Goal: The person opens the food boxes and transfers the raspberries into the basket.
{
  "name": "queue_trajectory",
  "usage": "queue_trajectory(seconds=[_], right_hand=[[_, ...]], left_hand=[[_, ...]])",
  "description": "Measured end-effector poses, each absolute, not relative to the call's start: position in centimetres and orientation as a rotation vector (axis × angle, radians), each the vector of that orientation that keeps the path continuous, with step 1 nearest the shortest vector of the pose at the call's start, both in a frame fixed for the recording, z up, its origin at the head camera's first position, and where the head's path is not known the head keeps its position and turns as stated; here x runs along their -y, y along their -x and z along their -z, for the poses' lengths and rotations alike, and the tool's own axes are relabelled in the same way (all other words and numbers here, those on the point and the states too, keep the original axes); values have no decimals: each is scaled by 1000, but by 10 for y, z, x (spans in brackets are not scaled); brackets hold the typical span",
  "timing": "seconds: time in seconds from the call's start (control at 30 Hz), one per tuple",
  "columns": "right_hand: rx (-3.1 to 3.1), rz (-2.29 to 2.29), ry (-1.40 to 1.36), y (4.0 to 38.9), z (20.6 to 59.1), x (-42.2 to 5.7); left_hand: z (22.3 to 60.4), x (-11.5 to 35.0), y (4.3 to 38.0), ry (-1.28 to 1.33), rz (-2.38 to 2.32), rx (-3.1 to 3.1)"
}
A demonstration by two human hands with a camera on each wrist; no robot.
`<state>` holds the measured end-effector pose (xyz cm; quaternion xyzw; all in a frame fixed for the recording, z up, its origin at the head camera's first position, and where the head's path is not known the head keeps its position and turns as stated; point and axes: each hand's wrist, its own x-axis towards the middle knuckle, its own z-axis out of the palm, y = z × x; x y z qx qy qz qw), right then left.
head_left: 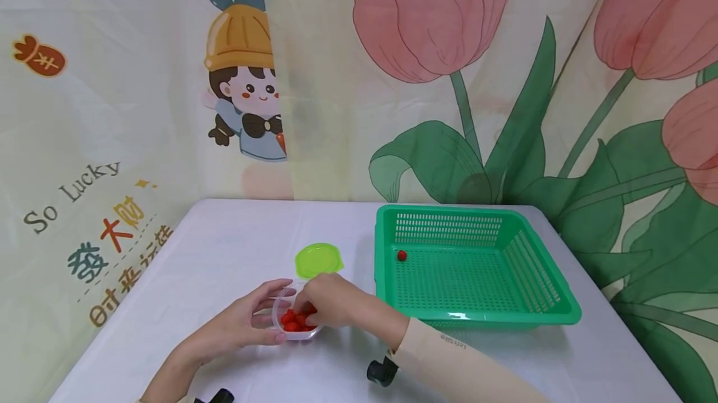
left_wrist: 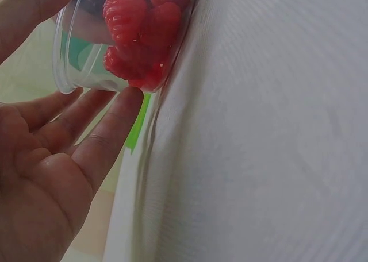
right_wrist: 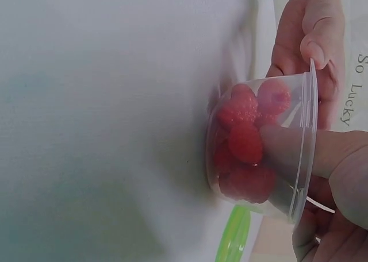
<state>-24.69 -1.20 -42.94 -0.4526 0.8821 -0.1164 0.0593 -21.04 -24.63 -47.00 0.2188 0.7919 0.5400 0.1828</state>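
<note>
A clear plastic tub (head_left: 298, 332) stands on the table with several red raspberries (right_wrist: 245, 141) inside. My left hand (head_left: 244, 322) holds the tub from its left side, thumb at the near side and fingers round the far side; in the left wrist view its fingertips (left_wrist: 133, 96) meet the tub wall. Over the rim comes my right hand (head_left: 331, 300), its thumb and fingers dipping in among the raspberries. In the right wrist view the thumb reaches the fruit through the opening; whether it pinches a raspberry I cannot tell.
A round green lid (head_left: 318, 260) lies just behind the tub. To the right stands a large green basket (head_left: 477, 316), with one red berry (head_left: 402, 255) near its left side. A white cloth covers the table (head_left: 235, 235), and a printed curtain (head_left: 325, 79) hangs behind.
</note>
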Motion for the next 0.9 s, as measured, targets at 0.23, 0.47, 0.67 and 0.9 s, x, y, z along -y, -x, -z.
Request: queue_trajectory(seconds=[0.23, 0.47, 0.67, 0.9], right_hand=[[-2654, 425, 1383, 246, 426, 9], [-2652, 523, 1404, 242, 414, -1], [-2616, 580, 1380, 240, 394, -13], [-2607, 619, 1408, 244, 360, -34]], left_hand=[[470, 247, 209, -635, -1536, -2229], [470, 246, 211, -626, -1525, -2233], [469, 246, 212, -628, -1549, -2190], [469, 245, 210, -587, -1557, -2170]])
